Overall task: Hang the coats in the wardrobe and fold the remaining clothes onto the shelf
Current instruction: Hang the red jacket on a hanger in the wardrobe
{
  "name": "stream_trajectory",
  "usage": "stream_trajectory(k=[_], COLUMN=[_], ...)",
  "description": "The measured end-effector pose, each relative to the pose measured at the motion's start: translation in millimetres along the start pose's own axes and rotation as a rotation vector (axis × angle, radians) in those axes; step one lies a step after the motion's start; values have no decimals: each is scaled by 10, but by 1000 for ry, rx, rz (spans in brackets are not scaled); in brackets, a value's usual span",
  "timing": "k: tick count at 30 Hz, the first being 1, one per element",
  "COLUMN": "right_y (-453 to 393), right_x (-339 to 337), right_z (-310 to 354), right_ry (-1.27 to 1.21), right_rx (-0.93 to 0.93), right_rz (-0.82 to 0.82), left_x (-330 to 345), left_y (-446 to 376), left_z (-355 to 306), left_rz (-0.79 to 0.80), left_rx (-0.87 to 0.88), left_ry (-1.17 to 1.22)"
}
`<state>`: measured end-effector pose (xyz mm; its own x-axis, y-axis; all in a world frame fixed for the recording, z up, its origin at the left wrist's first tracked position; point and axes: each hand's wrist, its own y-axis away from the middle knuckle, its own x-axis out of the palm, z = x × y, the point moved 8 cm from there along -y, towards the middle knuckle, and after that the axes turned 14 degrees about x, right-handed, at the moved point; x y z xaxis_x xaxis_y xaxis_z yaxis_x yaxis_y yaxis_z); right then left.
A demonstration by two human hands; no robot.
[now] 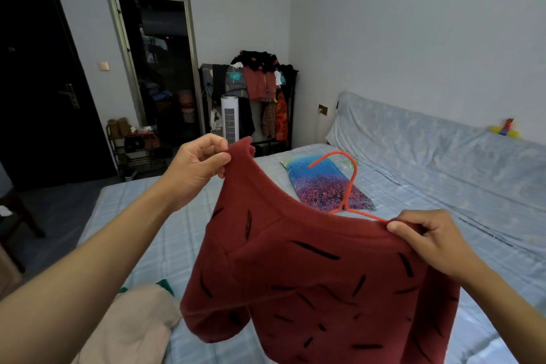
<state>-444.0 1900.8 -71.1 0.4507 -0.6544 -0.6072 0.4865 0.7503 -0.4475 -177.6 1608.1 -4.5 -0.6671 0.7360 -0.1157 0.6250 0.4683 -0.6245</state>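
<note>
A dark red fuzzy coat (319, 281) with black dashes hangs in the air over the bed. My left hand (198, 168) pinches one end of its neckline, raised high. At the other shoulder my right hand (428, 242) grips the fabric together with one arm of an orange hanger (347, 186). The hanger's hook sticks up behind the collar; its other arm is hidden inside the coat. An open clothes rack (254, 97) loaded with garments stands against the far wall.
A blue-checked bed (165, 245) fills the foreground, with a beige garment (133, 328) at its near left and a colourful flat package (322, 183) further back. A covered sofa (443, 139) lies right. A white tower fan (230, 120), shoe rack (133, 148), dark doorway and black door stand beyond.
</note>
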Motion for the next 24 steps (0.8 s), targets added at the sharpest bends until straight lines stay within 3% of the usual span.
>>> stream_trajectory(k=[4, 7, 12, 14, 19, 24], right_y=[22, 17, -22, -16, 23, -54], right_x=[206, 276, 177, 122, 68, 85], right_z=[103, 173, 175, 132, -27, -20], right_ry=[-81, -126, -203, -178, -163, -168], right_rx=[17, 31, 97, 112, 178, 197], right_rz=[45, -10, -215, -264, -320, -360], left_x=[316, 628, 1005, 930, 585, 599], left_y=[-37, -67, 134, 174, 177, 432], left_z=[5, 23, 232, 259, 154, 152], left_rz=[38, 107, 470, 502, 264, 439], left_rx=[-40, -103, -407, -449, -265, 46], left_ry=[10, -12, -193, -294, -398, -658])
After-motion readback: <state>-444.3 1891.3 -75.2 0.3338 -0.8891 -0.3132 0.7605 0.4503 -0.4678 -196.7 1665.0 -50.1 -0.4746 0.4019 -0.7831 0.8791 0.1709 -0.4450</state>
